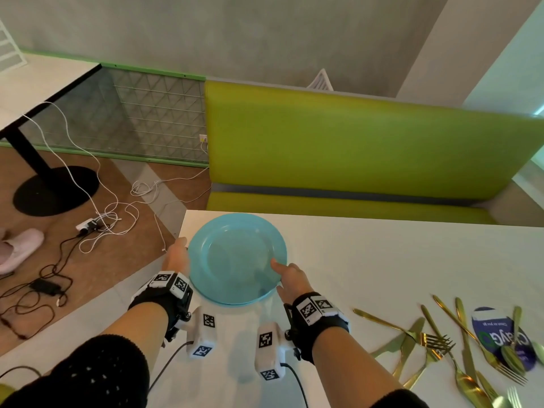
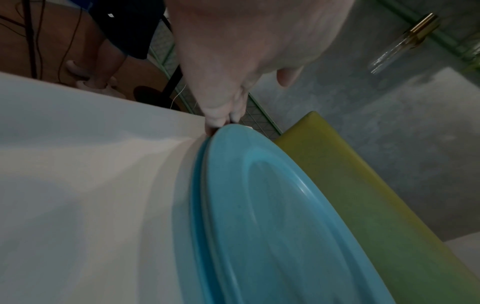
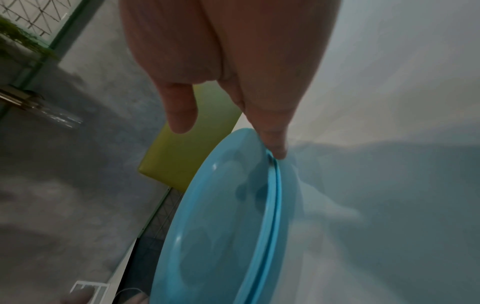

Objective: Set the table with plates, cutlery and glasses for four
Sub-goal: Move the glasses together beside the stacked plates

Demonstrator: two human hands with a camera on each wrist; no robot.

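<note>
Between my two hands sits the blue plate [image 1: 237, 258], near the far left corner of the table [image 1: 382, 260]. My left hand [image 1: 176, 256] hooks fingers under its left rim; my right hand [image 1: 290, 279] grips the right rim, thumb on top. Nothing's on the plate. Gold cutlery [image 1: 435, 343] lies well off to my right, nearer that hand.
</note>
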